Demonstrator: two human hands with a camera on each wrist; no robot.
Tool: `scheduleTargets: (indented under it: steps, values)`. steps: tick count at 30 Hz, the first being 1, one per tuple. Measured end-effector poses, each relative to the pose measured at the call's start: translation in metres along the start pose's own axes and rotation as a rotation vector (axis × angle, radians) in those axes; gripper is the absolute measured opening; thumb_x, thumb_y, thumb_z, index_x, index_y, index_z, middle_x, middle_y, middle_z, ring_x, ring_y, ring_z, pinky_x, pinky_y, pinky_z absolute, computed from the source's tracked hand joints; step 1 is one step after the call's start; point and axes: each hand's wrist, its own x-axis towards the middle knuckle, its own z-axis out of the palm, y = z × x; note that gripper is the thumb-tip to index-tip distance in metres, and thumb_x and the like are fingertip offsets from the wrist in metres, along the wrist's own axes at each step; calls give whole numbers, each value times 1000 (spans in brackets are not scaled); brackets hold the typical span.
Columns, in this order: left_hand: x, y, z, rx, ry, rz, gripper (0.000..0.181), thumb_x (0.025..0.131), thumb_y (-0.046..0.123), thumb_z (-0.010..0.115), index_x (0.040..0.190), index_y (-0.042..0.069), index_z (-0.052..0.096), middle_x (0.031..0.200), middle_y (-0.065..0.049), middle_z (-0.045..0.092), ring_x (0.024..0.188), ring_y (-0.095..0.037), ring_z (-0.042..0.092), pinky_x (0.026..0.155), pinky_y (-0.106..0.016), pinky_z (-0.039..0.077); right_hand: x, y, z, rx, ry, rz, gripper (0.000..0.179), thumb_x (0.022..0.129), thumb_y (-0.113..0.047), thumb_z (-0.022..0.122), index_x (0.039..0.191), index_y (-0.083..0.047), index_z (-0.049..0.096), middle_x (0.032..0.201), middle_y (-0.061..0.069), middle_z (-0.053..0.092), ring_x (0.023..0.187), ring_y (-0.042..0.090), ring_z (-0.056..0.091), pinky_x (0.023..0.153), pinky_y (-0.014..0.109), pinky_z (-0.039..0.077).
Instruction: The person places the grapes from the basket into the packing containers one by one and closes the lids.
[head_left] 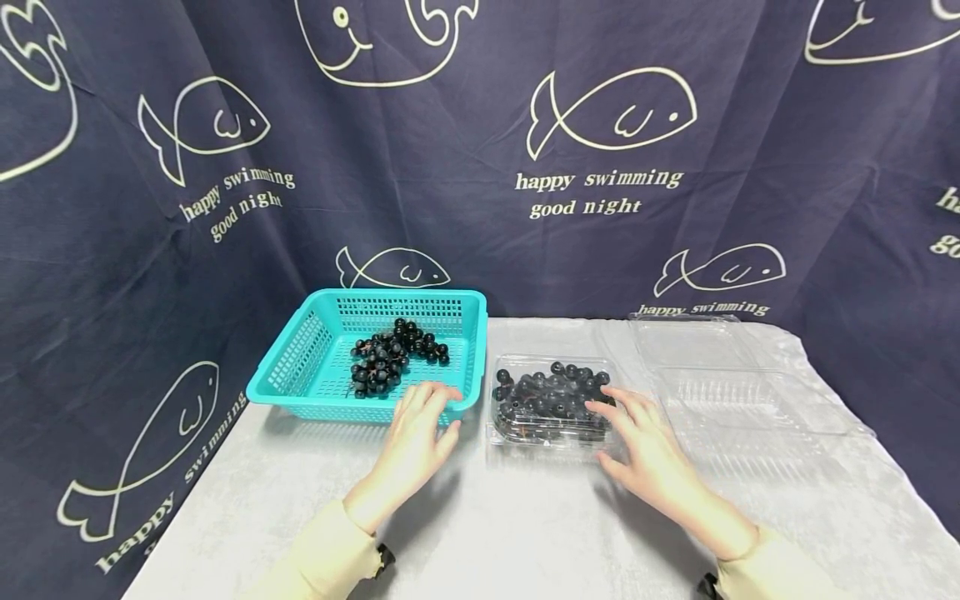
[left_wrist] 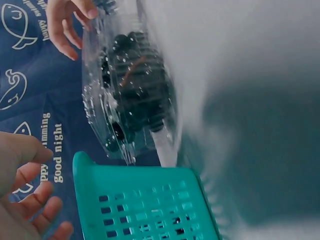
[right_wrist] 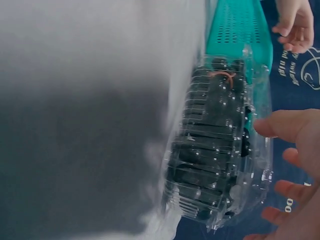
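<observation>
Both the left hand (head_left: 418, 437) by the teal basket (head_left: 322, 408) and the right hand (head_left: 651, 446) by the clear box (head_left: 551, 437) of grapes (head_left: 551, 396) on the table (head_left: 525, 533) have loose, parted fingers; wrist views show plainly a reddish stem (right_wrist: 222, 74) inside, only the head view an open container (head_left: 735, 398).

From here I make the perforated basket (head_left: 300, 354) out as smooth plastic with a soft sheen. The clamshell box (head_left: 551, 435) looks like thin, clear, glossy plastic with ribbed walls, as does the container (head_left: 750, 408) on the right. The grapes (head_left: 378, 362) shine. I see matt, creased cloth in the curtain (head_left: 450, 192), and a mostly matt tabletop (head_left: 517, 525).
</observation>
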Motion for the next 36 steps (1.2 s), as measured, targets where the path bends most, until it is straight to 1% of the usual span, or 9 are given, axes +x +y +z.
scheduleTargets:
  steps: [4, 9, 11, 15, 22, 27, 31, 36]
  values:
    - [-1, -4, 2, 117, 20, 11, 38, 73, 11, 76, 108, 13, 61, 109, -6, 57, 102, -26, 51, 88, -45, 42, 1, 1, 5, -44, -15, -60, 70, 63, -19, 83, 128, -17, 55, 139, 12, 44, 125, 38, 39, 92, 64, 38]
    - [-4, -9, 6, 227, -5, 1, 40, 75, 18, 76, 112, 16, 61, 114, -9, 56, 106, -30, 50, 89, -50, 40, 3, 4, 13, -78, -45, -119, 72, 63, -22, 83, 129, -18, 55, 140, 13, 43, 125, 42, 38, 99, 64, 31]
    - [-5, -12, 9, 263, -13, -2, 39, 77, 22, 75, 114, 17, 61, 115, -9, 56, 106, -30, 50, 87, -50, 40, 3, 5, 16, -91, -57, -140, 72, 63, -23, 82, 130, -18, 54, 140, 14, 43, 125, 43, 38, 100, 64, 30]
    - [-7, -15, 14, 325, -20, 12, 37, 80, 23, 74, 114, 19, 60, 114, -10, 56, 105, -30, 50, 85, -48, 40, 4, 5, 20, -100, -78, -162, 75, 63, -23, 83, 132, -19, 52, 141, 15, 42, 125, 44, 38, 96, 66, 33]
    - [-9, -16, 19, 389, -30, 29, 30, 81, 17, 70, 109, 24, 59, 105, -7, 55, 98, -27, 49, 84, -46, 39, 6, 7, 23, -125, -72, -165, 75, 64, -22, 83, 132, -22, 52, 140, 14, 43, 126, 43, 38, 88, 67, 39]
    - [-10, -16, 22, 448, -19, 55, 34, 77, 11, 70, 106, 23, 58, 100, -7, 55, 93, -29, 49, 80, -45, 40, 6, 8, 25, -160, -67, -173, 74, 64, -22, 83, 131, -23, 52, 137, 13, 46, 124, 41, 40, 85, 66, 41]
    - [-10, -14, 23, 453, -9, 60, 38, 74, 5, 70, 105, 23, 57, 98, -8, 55, 90, -29, 49, 78, -46, 39, 6, 9, 27, -176, -61, -182, 74, 64, -22, 83, 131, -24, 52, 136, 12, 47, 123, 40, 41, 83, 66, 42]
    - [-9, -12, 22, 440, -21, 49, 38, 75, 3, 67, 105, 22, 57, 97, -8, 54, 90, -29, 48, 79, -47, 39, 6, 10, 29, -184, -46, -187, 72, 64, -21, 83, 130, -24, 53, 133, 12, 49, 121, 40, 43, 83, 65, 43]
